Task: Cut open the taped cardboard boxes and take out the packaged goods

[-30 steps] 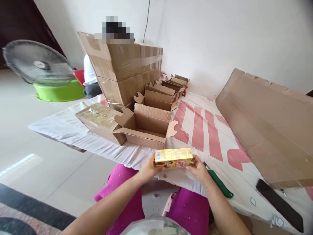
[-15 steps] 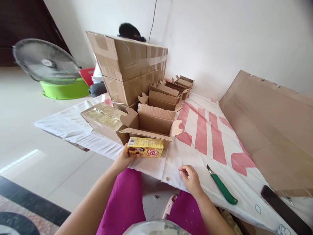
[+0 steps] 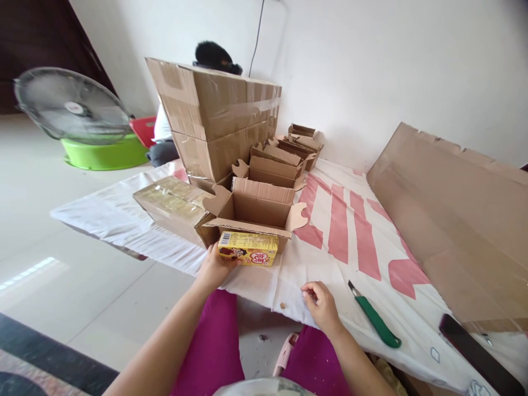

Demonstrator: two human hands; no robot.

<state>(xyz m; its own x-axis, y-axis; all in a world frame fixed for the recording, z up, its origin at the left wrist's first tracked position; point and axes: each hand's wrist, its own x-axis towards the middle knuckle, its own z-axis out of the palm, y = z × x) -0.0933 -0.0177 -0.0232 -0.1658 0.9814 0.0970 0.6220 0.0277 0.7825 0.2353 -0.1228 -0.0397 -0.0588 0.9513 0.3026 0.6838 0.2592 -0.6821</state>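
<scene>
My left hand (image 3: 216, 268) is closed on the left end of a small yellow printed box (image 3: 248, 249), which lies on its side at the table's front edge. Right behind it stands an open cardboard box (image 3: 264, 209), flaps spread and nothing seen inside. My right hand (image 3: 320, 306) rests on the table edge, fingers loosely curled in, with nothing visible in them. To its right lies a green utility knife (image 3: 376, 320), blade out.
A taped carton (image 3: 175, 206) sits left of the open box. Behind rises a stack of sealed cartons (image 3: 223, 110), with more open boxes (image 3: 274, 165) beside it. A person's dark hair (image 3: 213, 54) shows above. On the right are a cardboard sheet (image 3: 449, 214) and phone (image 3: 478, 352).
My left hand has shifted slightly to the right with the yellow box. The view has turned a little, and another open box shows at the back. My right hand has stayed put.
</scene>
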